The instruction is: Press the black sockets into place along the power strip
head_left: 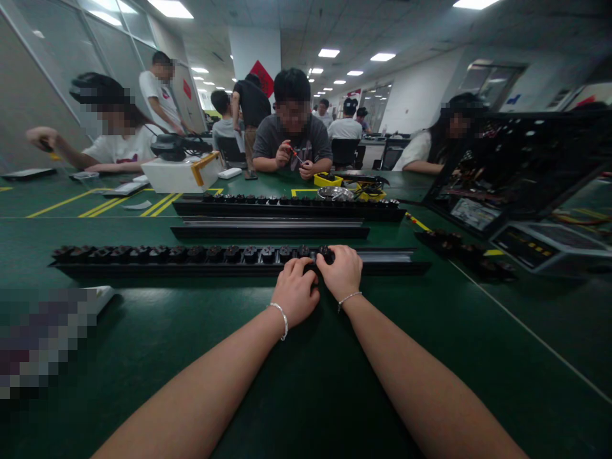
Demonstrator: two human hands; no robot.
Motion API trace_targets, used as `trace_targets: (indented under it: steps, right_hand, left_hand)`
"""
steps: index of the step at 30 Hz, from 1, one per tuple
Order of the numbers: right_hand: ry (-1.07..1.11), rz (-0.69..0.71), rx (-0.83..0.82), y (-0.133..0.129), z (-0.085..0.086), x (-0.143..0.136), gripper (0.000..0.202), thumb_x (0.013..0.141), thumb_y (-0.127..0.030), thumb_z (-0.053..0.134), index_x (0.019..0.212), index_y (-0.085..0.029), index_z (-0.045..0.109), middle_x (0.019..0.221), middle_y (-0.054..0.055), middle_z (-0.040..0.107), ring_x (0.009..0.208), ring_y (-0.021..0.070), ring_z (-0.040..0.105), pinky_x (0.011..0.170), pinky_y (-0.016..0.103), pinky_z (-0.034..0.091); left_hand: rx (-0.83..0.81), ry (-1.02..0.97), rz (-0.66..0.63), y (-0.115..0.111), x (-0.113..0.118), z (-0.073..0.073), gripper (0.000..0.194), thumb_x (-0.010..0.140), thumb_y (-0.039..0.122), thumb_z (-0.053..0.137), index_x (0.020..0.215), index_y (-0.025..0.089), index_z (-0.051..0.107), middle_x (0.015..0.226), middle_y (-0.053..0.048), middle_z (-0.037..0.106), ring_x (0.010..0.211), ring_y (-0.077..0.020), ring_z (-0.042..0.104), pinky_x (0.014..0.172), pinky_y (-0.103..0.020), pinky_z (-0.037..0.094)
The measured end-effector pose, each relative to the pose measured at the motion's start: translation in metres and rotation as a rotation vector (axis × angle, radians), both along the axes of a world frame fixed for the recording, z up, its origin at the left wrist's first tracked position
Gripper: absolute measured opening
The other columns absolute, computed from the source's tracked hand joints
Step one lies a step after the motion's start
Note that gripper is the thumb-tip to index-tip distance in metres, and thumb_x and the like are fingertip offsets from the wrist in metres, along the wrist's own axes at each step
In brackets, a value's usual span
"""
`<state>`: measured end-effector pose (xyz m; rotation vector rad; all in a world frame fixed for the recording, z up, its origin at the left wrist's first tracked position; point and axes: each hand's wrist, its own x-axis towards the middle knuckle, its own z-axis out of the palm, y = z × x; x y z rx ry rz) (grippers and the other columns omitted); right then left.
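A long black rail (387, 261) lies across the green table (306, 382) in front of me, its left part filled with a row of black socket modules (157, 254). Both my hands press on the rail at the row's right end. My left hand (297, 294) is curled over the rail's near edge. Right beside it, my right hand (341, 272) has its fingers on the last black module (326, 252). The rail's right stretch holds no modules. Each wrist wears a thin bracelet.
Two more black rails (287, 208) (270, 229) lie farther back. An open black chassis (521, 166) stands at the right, loose black parts (459, 245) beside it. A white box (179, 173), yellow trays (329, 180) and several seated people are across the table. A blurred patch sits at left.
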<state>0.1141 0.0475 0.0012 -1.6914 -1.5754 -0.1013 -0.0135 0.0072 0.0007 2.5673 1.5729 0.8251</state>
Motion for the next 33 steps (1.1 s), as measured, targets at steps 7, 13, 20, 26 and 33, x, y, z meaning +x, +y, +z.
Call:
trace_targets:
  steps: [7,13,20,26,33]
  right_hand:
    - [0.009,-0.004,0.007,0.0007,0.0003,0.0000,0.022,0.073,-0.036,0.054,0.083,-0.019,0.063,0.090,0.008,0.064,0.092,0.0236,0.052,0.084,0.036,0.034]
    - [-0.025,0.014,-0.001,0.0009,0.0013,0.0014,0.023,0.074,-0.036,0.054,0.084,-0.018,0.063,0.087,0.008,0.064,0.090,0.0225,0.052,0.088,0.037,0.032]
    - [-0.016,0.006,-0.001,0.0007,0.0014,0.0030,0.024,0.074,-0.035,0.053,0.086,-0.017,0.064,0.089,0.009,0.063,0.090,0.0226,0.051,0.084,0.035,0.034]
    - [-0.017,-0.008,-0.017,0.0009,0.0012,0.0036,0.026,0.074,-0.036,0.053,0.087,-0.017,0.064,0.091,0.009,0.063,0.090,0.0229,0.051,0.084,0.036,0.035]
    - [-0.019,0.015,0.015,0.0011,0.0013,0.0067,0.025,0.074,-0.034,0.052,0.086,-0.016,0.064,0.089,0.009,0.063,0.089,0.0229,0.052,0.084,0.035,0.036]
  left_hand:
    - [-0.011,0.004,0.003,0.0003,0.0007,0.0010,0.012,0.073,0.021,0.055,0.084,0.022,0.060,0.127,-0.005,0.047,0.120,-0.0261,0.034,0.098,-0.045,0.039]
    - [-0.004,0.014,0.008,0.0002,0.0012,0.0012,0.010,0.074,0.022,0.054,0.082,0.022,0.060,0.126,-0.004,0.047,0.120,-0.0266,0.035,0.098,-0.045,0.039]
    - [-0.001,0.008,0.011,0.0003,0.0011,0.0017,0.009,0.074,0.022,0.054,0.081,0.021,0.060,0.126,-0.005,0.048,0.120,-0.0272,0.035,0.097,-0.046,0.039]
    - [-0.014,0.006,0.007,0.0002,0.0009,0.0028,0.011,0.074,0.021,0.054,0.082,0.021,0.061,0.126,-0.006,0.048,0.120,-0.0273,0.034,0.097,-0.046,0.039]
    - [-0.019,-0.002,0.011,-0.0002,0.0012,0.0030,0.010,0.073,0.021,0.054,0.081,0.022,0.061,0.126,-0.005,0.048,0.120,-0.0275,0.034,0.097,-0.047,0.039]
